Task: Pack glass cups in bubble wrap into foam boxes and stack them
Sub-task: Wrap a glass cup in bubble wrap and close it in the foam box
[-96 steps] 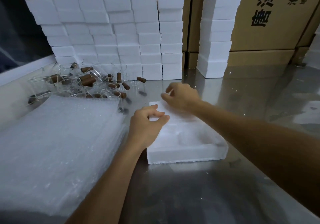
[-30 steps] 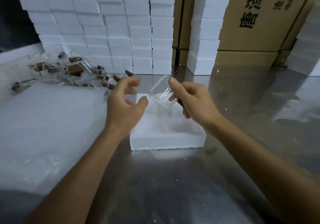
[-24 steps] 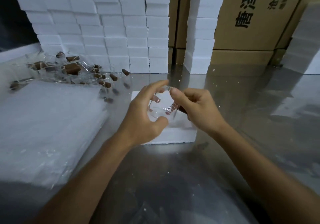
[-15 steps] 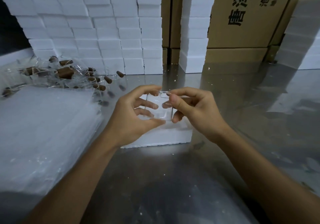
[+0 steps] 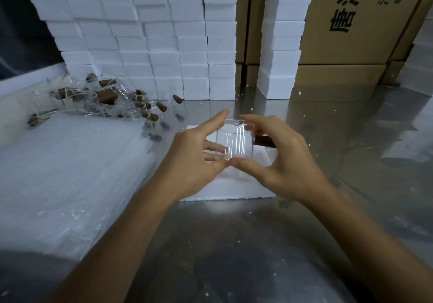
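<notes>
Glass cup (image 5: 235, 142) sits between both hands, held upright above the foam box (image 5: 236, 186). Left hand (image 5: 189, 159) grips its left side, index finger stretched up to the rim, thumb under the base. Right hand (image 5: 284, 159) grips the right side, fingers curled over the rim, thumb meeting the left thumb below the cup. Brown handle (image 5: 263, 141) sticks out to the right, just behind the right hand's fingers. Foam box lies flat on the metal table (image 5: 234, 244) directly under the hands, partly hidden by them; whether the cup touches it, cannot tell. Left of the left hand, a big stack of bubble wrap (image 5: 65, 178). Beyond that stack, far left of the hands, a loose pile of more glass cups (image 5: 105, 101) with brown handles. Behind the hands, a wall of stacked white foam boxes (image 5: 145, 44), a separate foam column (image 5: 282, 42) to its right, and cardboard cartons (image 5: 356, 21) with printed characters behind. The held cup is clear, straight-walled, a small pour lip at the rim, with bright vertical streaks of reflected light on its side.
</notes>
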### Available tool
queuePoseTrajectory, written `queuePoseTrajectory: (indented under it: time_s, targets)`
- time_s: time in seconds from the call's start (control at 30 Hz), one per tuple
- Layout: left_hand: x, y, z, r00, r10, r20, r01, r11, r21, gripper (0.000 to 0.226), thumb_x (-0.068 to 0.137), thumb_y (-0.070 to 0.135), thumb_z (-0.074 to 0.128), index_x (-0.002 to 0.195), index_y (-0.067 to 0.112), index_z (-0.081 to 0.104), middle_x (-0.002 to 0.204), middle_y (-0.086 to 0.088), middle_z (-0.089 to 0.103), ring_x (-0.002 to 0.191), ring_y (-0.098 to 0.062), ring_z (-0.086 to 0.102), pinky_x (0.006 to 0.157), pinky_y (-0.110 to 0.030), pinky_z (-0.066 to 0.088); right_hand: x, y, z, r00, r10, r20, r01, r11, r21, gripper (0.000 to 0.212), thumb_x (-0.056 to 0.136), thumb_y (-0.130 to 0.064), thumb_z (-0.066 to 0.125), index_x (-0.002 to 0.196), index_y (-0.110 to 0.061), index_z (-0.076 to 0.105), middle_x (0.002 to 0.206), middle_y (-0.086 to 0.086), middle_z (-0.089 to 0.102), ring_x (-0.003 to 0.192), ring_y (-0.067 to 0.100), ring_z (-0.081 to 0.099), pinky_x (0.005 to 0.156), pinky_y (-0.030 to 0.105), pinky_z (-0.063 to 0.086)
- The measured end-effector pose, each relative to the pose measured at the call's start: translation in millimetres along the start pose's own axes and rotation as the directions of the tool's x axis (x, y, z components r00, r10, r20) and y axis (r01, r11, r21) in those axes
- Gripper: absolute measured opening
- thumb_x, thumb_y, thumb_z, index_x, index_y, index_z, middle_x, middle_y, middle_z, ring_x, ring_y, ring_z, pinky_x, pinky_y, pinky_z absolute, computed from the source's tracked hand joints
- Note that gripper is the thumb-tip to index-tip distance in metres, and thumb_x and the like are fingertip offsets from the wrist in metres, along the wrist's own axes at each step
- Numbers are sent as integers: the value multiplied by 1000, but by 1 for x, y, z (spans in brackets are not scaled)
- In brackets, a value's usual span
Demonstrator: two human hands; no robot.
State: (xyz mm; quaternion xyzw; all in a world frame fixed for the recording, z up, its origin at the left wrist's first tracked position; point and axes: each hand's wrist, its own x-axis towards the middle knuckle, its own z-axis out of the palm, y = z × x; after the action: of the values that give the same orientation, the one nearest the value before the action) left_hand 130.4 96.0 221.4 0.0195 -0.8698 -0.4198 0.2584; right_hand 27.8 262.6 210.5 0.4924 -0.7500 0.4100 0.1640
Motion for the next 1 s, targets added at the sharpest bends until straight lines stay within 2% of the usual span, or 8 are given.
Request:
queuePoseTrajectory:
  time_s: [0.1,0.17,0.27,0.43,0.53,0.67,0.87,1.0]
  targets:
    - [-2,8,-12,997,79,-7,-74,955,287,89,82,3,74,149,43,32,134,10,58,102,-2,62,91,-24,52,0,0,-1,996,36,-78,-31,998,58,66,77,-36,84,133,-21,55,120,-7,62,110,9,60,97,30,52]
    - [-3,12,-22,974,157,-164,-68,891,449,74,82,-2,67,144,32,46,122,5,65,91,-12,62,91,-37,52,0,-1,-1,992,45,-116,-38,997,60,63,75,-29,86,129,-19,56,118,-7,61,107,8,60,96,21,51]
    - [-1,14,-39,842,240,-482,118,791,601,33,88,4,59,118,13,68,104,-9,72,82,-32,65,86,-51,52,0,1,-1,986,41,-159,-29,997,76,56,73,-18,87,120,-15,57,111,-3,62,98,9,62,91,16,50]
    - [-2,-2,-66,764,-83,-640,543,618,568,23,92,10,58,111,7,69,104,-19,69,95,-43,62,78,-44,43,-1,1,2,987,76,-141,-61,993,105,56,69,-14,88,112,-23,53,112,-3,59,97,8,61,88,12,49]
    - [-3,-9,-71,703,-254,-664,662,576,480,19,91,11,65,106,1,66,106,-25,64,95,-48,58,69,-40,34,-1,1,2,986,82,-147,-65,991,118,55,69,-14,88,112,-21,54,111,-3,60,96,10,62,87,11,49]
    - [-3,-17,-76,649,-389,-654,741,517,428,31,86,18,75,108,-2,64,111,-29,62,103,-50,56,71,-41,36,-1,-1,2,984,84,-155,-65,990,126,54,70,-17,89,112,-19,55,110,-2,60,94,13,63,87,13,51]
    - [-1,-22,-75,631,-369,-683,750,514,415,16,85,7,72,99,0,70,102,-27,65,94,-48,60,69,-40,38,-1,-2,2,982,119,-148,-98,985,140,52,70,-21,89,109,-19,55,107,-3,60,92,14,64,85,15,52]
    - [0,-19,-71,743,-129,-657,574,627,526,9,85,-2,66,88,5,69,94,-17,62,75,-36,52,66,-39,37,-1,-1,2,976,134,-174,-114,986,121,47,67,-18,90,96,-11,54,94,2,59,82,17,59,71,13,50]
